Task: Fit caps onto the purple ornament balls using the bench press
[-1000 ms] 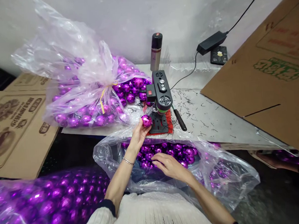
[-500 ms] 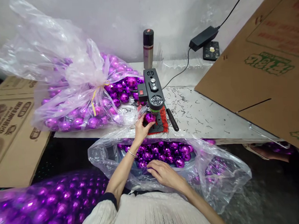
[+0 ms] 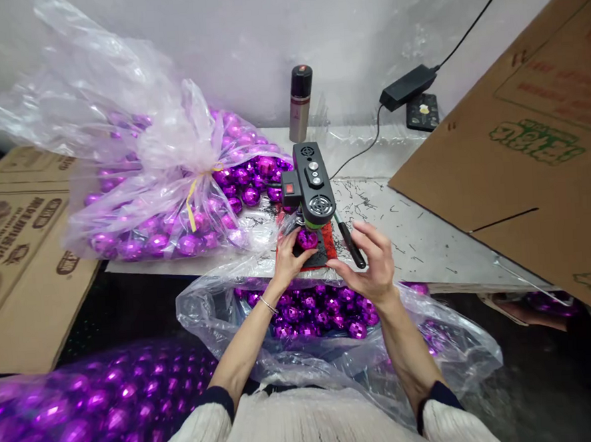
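Observation:
My left hand (image 3: 288,261) grips a shiny purple faceted ball (image 3: 307,239) between thumb and fingers, directly under the head of a small black bench drill press (image 3: 314,183). Fingers and thumb apart, my right hand (image 3: 371,264) is raised beside the black lever handle (image 3: 350,244) on the machine's right side; I see no firm grip on it. Beneath the machine lies a red mat (image 3: 329,240). An open clear plastic bag (image 3: 409,361) full of purple balls (image 3: 313,310) sits in front of my body.
A tied clear bag of purple balls (image 3: 159,246) rests on the table's left. Behind the machine stands a spray can (image 3: 300,107). A power adapter (image 3: 410,87) hangs near a phone (image 3: 422,112). Cardboard (image 3: 511,148) leans at right; dark shavings litter the white tabletop (image 3: 406,234).
My right hand has risen from the open bag of balls to the lever handle, its fingers spreading. My left hand still holds the ball under the machine. The whole view has shifted slightly.

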`<state>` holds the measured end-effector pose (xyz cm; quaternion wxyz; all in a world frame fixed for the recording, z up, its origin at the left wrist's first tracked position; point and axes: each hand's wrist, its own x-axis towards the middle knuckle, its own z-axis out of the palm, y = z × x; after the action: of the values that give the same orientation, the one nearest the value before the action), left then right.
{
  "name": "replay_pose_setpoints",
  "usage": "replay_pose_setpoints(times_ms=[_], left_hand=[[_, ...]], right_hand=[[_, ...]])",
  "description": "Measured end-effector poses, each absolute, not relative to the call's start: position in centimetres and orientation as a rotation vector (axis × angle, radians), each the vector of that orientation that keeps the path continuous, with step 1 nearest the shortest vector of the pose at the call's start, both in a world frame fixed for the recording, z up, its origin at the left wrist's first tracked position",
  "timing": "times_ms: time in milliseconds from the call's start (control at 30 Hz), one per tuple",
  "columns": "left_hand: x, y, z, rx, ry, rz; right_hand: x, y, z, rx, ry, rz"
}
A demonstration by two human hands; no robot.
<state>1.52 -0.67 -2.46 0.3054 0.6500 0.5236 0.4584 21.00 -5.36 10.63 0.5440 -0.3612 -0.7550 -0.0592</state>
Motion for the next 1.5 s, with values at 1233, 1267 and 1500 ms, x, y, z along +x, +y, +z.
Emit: replay_pose_setpoints(times_ms=[1233,1267,1500], left_hand=[[2.0,0.2,-2.8,1.737,1.319,1.257],[2.0,0.1,-2.7,1.734,1.315,1.261],[-0.2,-6.3,-2.6,2.076,1.221,1.082]], right_hand=[[16.9,-3.3,6.8,-0.789,-1.531,-0.115],[16.8,-3.4,7.7,-0.824,-1.505,-0.078],[16.4,-3.9,11.5,-0.847,-1.451,0.052]])
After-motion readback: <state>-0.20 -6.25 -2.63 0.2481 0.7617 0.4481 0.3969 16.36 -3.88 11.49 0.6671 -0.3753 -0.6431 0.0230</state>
